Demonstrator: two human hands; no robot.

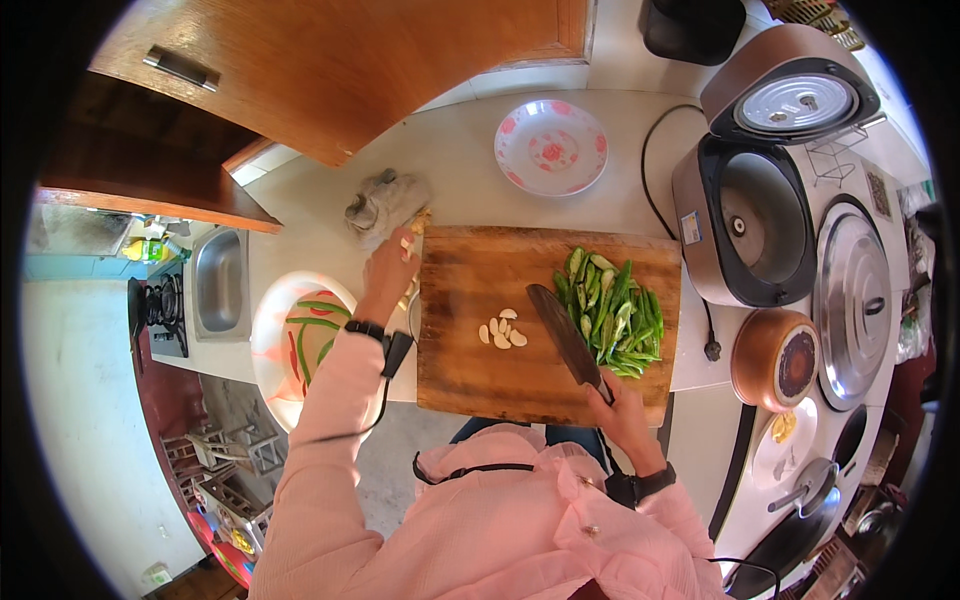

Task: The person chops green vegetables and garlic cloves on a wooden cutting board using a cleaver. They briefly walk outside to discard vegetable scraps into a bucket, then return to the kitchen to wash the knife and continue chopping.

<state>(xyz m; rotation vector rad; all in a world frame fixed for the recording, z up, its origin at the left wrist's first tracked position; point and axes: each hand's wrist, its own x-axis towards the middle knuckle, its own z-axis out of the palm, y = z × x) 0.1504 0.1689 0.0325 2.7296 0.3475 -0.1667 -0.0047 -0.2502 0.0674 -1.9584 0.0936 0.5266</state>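
Observation:
My right hand (616, 409) grips the handle of a kitchen knife (564, 330), its dark blade lying over the wooden cutting board (465, 375). Sliced green peppers (615, 311) are heaped right of the blade. Left of it lie several peeled garlic cloves (502, 330). My left hand (388, 274) is beyond the board's left edge, fingers at small pale pieces (407, 245) beside a crumpled plastic bag (386, 202); whether it grips any is unclear. Under my left forearm, a large basin (270, 330) holds green and red peppers (311, 322).
A floral plate (551, 148) sits behind the board. To the right stand an open rice cooker (750, 217), a copper-coloured pot (772, 360) and a large metal lid (855, 300). An open wooden cabinet door (337, 67) juts out above the counter's left side, near a sink (221, 281).

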